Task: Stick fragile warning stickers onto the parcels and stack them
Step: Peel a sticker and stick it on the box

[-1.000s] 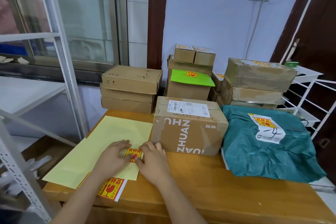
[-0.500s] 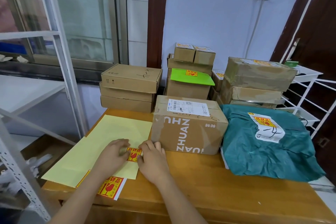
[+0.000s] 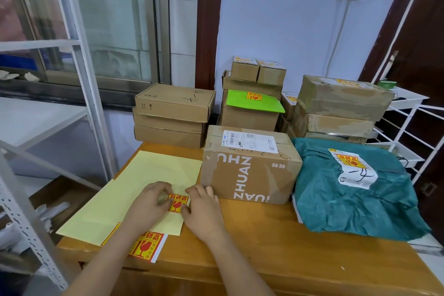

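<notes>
A red-and-yellow fragile sticker (image 3: 178,203) lies on a pale yellow backing sheet (image 3: 149,173) on the wooden table (image 3: 276,252). My left hand (image 3: 150,200) has its fingers curled and pinches the sticker's left edge. My right hand (image 3: 204,209) rests on the sheet at the sticker's right side, thumb touching its lower corner. Just behind my right hand stands a brown parcel printed ZHUAN (image 3: 249,168), with a white shipping label and no fragile sticker visible. A second fragile sticker (image 3: 147,246) lies at the table's front edge, partly under my left forearm.
A teal bag parcel (image 3: 355,202) with a sticker lies right of the box. At the back stand three flat cartons (image 3: 173,115), a stack with a green envelope (image 3: 253,102) and taped boxes (image 3: 336,108). A white rack (image 3: 408,125) is right, a metal shelf (image 3: 26,221) left.
Both hands stay at the sticker. My left fingers have curled in closer on its left edge, and my right thumb has slid to its lower right corner.
</notes>
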A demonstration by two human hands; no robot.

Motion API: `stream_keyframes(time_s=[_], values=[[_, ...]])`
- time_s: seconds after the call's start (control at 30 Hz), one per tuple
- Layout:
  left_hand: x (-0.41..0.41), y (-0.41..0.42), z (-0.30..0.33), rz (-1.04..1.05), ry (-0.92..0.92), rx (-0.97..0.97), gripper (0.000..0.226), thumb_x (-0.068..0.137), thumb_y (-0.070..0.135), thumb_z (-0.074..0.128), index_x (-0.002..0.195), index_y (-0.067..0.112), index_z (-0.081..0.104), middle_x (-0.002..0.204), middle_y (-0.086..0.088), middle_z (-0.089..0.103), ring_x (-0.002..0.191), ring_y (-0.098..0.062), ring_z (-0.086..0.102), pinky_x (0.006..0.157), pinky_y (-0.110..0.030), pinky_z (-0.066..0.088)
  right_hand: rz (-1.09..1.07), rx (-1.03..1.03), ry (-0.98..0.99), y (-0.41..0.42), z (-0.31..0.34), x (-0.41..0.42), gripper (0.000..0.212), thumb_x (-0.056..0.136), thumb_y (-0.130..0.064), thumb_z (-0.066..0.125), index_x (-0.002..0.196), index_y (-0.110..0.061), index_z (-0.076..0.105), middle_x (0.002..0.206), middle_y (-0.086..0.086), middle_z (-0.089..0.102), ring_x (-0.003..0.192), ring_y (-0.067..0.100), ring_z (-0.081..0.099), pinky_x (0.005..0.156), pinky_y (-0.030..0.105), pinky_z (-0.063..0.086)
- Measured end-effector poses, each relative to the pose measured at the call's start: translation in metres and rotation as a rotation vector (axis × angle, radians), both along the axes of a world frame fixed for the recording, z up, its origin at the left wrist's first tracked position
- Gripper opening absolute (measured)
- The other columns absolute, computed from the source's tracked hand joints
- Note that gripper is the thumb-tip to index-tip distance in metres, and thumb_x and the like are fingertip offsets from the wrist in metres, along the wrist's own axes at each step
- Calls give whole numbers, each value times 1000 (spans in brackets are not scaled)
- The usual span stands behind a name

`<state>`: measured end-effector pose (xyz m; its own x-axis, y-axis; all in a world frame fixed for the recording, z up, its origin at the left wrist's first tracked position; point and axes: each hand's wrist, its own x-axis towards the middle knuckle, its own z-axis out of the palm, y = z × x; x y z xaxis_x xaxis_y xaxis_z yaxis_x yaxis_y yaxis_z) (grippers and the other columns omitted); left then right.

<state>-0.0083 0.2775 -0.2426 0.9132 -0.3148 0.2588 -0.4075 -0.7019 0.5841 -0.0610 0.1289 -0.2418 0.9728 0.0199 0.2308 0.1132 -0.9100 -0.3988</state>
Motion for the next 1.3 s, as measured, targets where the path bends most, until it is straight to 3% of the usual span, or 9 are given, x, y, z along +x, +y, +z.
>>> stream_keyframes(time_s=[0.2, 0.3, 0.43, 0.67, 1.03, 1.3], values=[[-2, 2, 3, -53, -32, -62, 15, 89, 12, 60, 82, 25, 57, 92, 11, 59, 95, -8, 52, 76, -13, 38, 2, 9, -5, -1, 0, 0, 43, 97, -32, 44, 138, -18, 42, 137, -3, 42, 125, 18, 32, 104, 33, 30], [-5, 2, 4, -82, -2, -113, 18, 92, 11, 56, 80, 25, 57, 87, 8, 60, 92, -9, 54, 77, -22, 45, 2, -3, -8, -1, 1, -1, 43, 97, -32, 44, 138, -17, 42, 137, -3, 43, 125, 19, 32, 103, 32, 29], [-7, 3, 6, -97, 58, -187, 15, 94, 10, 52, 84, 21, 54, 89, 2, 62, 89, -13, 58, 79, -30, 50, 1, -17, -10, -1, 1, 0, 43, 97, -33, 43, 137, -17, 43, 136, -2, 44, 124, 19, 33, 102, 33, 30], [-9, 2, 7, -75, 139, -305, 8, 96, 14, 49, 89, 18, 49, 89, -2, 63, 88, -15, 61, 78, -29, 49, -12, -35, -19, 0, 0, 1, 40, 97, -34, 44, 132, -15, 47, 133, -1, 46, 122, 20, 35, 100, 35, 33], [-10, 5, 8, 19, 126, -336, 7, 98, 19, 47, 91, 18, 48, 87, -1, 63, 84, -18, 60, 76, -40, 49, -4, -25, 19, 0, 0, 0, 47, 92, -46, 46, 128, -17, 51, 133, -3, 46, 118, 21, 34, 99, 35, 31], [-9, 6, 10, 62, 150, -378, 5, 99, 18, 46, 98, 13, 46, 91, -1, 62, 88, -18, 58, 74, -35, 43, 17, -38, 30, 0, 0, -5, 54, 90, -49, 49, 134, -18, 47, 138, -3, 43, 121, 22, 32, 102, 36, 28]])
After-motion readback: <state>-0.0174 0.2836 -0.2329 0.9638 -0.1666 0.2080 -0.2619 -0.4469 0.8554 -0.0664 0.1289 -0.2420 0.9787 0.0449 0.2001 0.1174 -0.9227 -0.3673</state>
